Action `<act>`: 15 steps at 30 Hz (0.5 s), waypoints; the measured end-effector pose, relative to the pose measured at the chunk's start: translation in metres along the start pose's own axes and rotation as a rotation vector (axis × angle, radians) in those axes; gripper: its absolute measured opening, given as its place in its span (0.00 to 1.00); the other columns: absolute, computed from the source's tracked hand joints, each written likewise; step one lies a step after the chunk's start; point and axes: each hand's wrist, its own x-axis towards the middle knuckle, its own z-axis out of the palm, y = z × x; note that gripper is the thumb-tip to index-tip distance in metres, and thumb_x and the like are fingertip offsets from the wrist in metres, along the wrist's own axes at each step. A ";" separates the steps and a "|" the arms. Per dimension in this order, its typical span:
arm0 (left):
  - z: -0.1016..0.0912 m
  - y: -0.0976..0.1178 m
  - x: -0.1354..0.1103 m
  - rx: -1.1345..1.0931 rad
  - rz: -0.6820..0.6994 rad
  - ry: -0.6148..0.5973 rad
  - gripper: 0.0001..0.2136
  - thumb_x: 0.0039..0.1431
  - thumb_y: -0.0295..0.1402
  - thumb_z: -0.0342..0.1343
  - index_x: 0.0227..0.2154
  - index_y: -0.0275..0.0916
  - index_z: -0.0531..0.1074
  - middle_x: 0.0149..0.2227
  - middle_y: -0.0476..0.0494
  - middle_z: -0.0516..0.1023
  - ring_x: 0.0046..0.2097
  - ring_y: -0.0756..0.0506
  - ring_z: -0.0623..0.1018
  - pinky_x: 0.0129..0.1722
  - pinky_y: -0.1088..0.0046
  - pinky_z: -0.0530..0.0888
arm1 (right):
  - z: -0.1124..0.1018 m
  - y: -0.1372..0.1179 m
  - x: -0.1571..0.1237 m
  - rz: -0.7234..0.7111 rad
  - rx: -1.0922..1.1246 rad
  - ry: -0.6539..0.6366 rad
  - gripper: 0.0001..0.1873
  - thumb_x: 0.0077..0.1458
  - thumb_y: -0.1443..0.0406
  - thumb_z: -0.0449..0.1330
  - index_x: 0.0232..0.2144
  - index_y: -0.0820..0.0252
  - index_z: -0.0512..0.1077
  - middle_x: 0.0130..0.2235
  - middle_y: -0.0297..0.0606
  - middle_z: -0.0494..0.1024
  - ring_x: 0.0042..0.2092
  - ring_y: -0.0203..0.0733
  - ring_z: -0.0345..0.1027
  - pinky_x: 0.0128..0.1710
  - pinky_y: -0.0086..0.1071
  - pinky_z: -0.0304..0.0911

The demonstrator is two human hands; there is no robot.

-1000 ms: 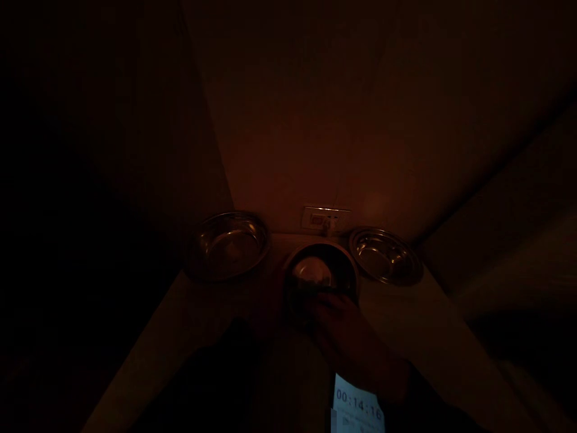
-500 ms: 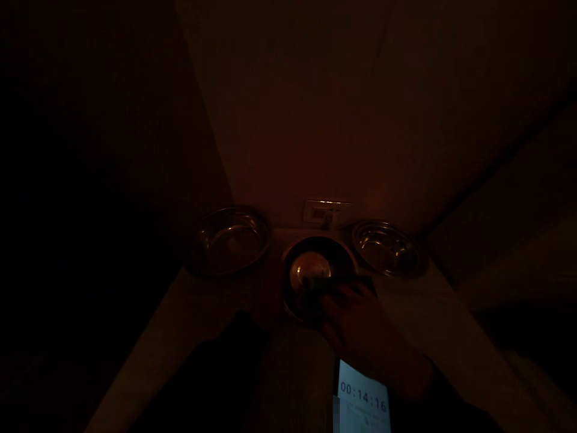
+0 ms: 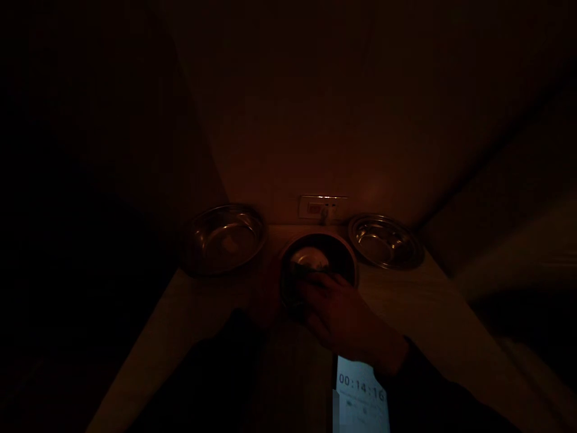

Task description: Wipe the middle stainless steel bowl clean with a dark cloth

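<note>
A round metal bowl [image 3: 352, 258] stands in the middle of the table, its inside dark with a paler round patch at the bottom. My right hand [image 3: 331, 304] reaches into it, fingers curled down over a dark thing too dim to name. Along the bowl's left side lies my left hand [image 3: 265, 291], at or against the rim; its fingers are lost in the dark.
One wide metal bowl [image 3: 252, 240] stands at the back left, another [image 3: 417, 255] at the back right. A lit phone showing a timer [image 3: 360, 406] lies below my right wrist. On the wall behind is a socket plate [image 3: 304, 207] with a plug in it.
My right hand has moved left and slightly up, further over the middle bowl. The dark flat edge that stuck out right of its fingers no longer shows. The view has shifted slightly.
</note>
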 end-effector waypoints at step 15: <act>0.004 -0.008 0.004 -0.043 0.042 0.064 0.12 0.59 0.37 0.45 0.39 0.38 0.70 0.39 0.41 0.79 0.42 0.41 0.77 0.48 0.59 0.72 | 0.002 -0.003 0.000 -0.016 0.074 0.009 0.18 0.59 0.66 0.51 0.51 0.62 0.67 0.53 0.42 0.72 0.54 0.47 0.59 0.53 0.41 0.57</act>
